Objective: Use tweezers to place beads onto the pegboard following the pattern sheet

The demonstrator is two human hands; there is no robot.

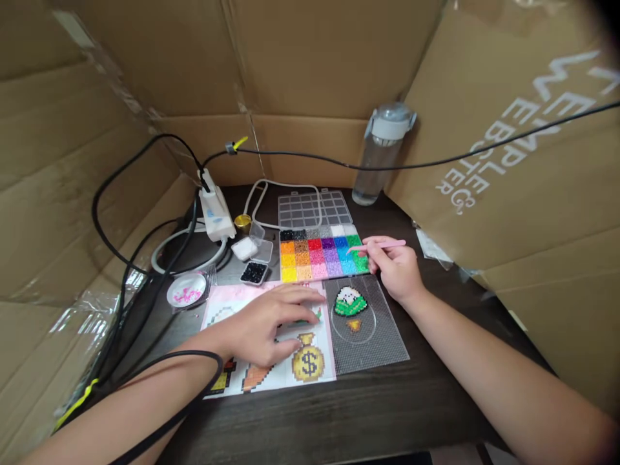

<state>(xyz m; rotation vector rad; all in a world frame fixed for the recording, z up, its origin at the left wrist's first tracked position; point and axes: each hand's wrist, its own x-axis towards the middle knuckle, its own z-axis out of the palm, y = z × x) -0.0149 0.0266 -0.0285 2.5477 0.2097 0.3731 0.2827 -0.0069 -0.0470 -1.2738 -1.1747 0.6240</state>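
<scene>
The pink tweezers (382, 245) point left, with the tip over the blue and green cups of the bead box (310, 257). The tip is too small to tell if it holds a bead.

What could go wrong: I think a bead could slip from the tip and roll away on the counter (339, 413), because beads are tiny and round. A bump from the wrist could also knock the green and white bead picture (349, 302) on the clear pegboard (382, 345), since it sits just under the right hand (397, 268). Loose beads there would jump off their pegs. A push on the box could mix the colours.

The tweezers lie across the top of the right hand, and its fingers (375, 248) are pinched tight on them near the middle. The left hand (271, 326) lies flat on the pattern sheet (310, 368), beside the pegboard, fingers spread and holding nothing.
</scene>
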